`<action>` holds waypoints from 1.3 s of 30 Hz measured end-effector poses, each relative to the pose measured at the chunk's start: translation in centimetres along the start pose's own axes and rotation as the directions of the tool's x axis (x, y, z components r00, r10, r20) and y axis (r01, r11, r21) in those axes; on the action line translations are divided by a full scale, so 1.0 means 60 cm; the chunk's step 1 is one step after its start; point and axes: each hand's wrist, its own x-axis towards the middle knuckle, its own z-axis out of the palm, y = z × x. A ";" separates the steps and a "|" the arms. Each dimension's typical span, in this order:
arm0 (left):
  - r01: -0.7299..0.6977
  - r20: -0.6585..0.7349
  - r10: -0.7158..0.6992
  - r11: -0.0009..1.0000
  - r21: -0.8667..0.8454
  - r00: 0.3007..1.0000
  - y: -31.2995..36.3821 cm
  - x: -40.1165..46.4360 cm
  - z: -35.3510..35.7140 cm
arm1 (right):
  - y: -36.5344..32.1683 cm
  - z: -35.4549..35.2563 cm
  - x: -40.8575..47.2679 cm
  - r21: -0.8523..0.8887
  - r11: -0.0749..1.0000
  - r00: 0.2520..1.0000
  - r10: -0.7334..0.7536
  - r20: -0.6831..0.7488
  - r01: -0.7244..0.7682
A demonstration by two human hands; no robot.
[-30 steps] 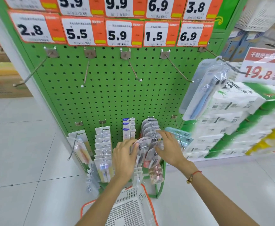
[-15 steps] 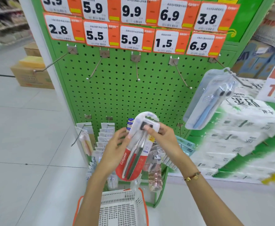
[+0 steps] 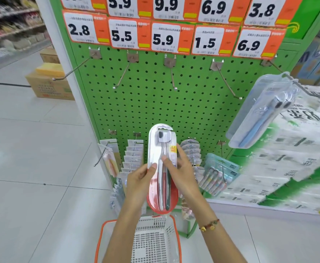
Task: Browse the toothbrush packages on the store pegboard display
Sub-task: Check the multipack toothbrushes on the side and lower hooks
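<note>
A red and white toothbrush package (image 3: 162, 149) stands upright in front of the green pegboard (image 3: 151, 103). My left hand (image 3: 139, 184) grips its left edge, thumb on the front. My right hand (image 3: 182, 174) holds its right side, thumb pressed on the clear blister. Rows of other toothbrush packages (image 3: 133, 158) hang on the low hooks behind my hands. A clear pack with blue brushes (image 3: 263, 114) hangs on the upper right hook. A multi-brush pack (image 3: 219, 174) hangs low on the right.
Price tags (image 3: 165, 37) line the top of the board, above several bare hooks (image 3: 173, 78). A white and orange shopping basket (image 3: 155, 242) sits below my arms. Stacked tissue packs (image 3: 280, 158) fill the right. Cardboard boxes (image 3: 49, 86) stand on the floor at left.
The package came off the low hooks, rose and now stands straight up. My right hand slid from its top down to its middle. The view shifted closer and left.
</note>
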 end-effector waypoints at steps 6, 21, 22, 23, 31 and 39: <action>-0.001 -0.104 -0.009 0.996 -0.088 0.995 -0.005 0.004 -0.001 | -0.001 -0.023 -0.014 -0.025 0.997 0.976 0.074 0.202 -0.071; 0.044 -0.177 -0.071 0.988 -0.148 0.982 -0.002 0.017 0.007 | 0.018 -0.058 -0.028 -0.033 0.999 0.924 0.047 0.379 -0.037; 0.048 -0.161 -0.068 0.991 -0.127 0.985 -0.002 0.020 0.006 | 0.019 -0.058 -0.028 -0.021 0.999 0.928 0.033 0.371 -0.027; 0.042 -0.153 -0.058 0.994 -0.105 0.987 -0.001 0.022 0.006 | 0.021 -0.057 -0.028 -0.010 1.000 0.932 0.023 0.363 -0.021; -0.057 -0.308 0.122 0.976 0.212 0.944 -0.019 0.037 0.011 | 0.021 -0.043 -0.033 -0.082 0.991 0.958 -0.079 0.277 0.106; 0.090 -0.035 -0.088 0.995 0.049 0.996 0.004 0.045 0.033 | 0.020 -0.018 -0.043 -0.248 0.923 0.916 -0.197 0.350 0.293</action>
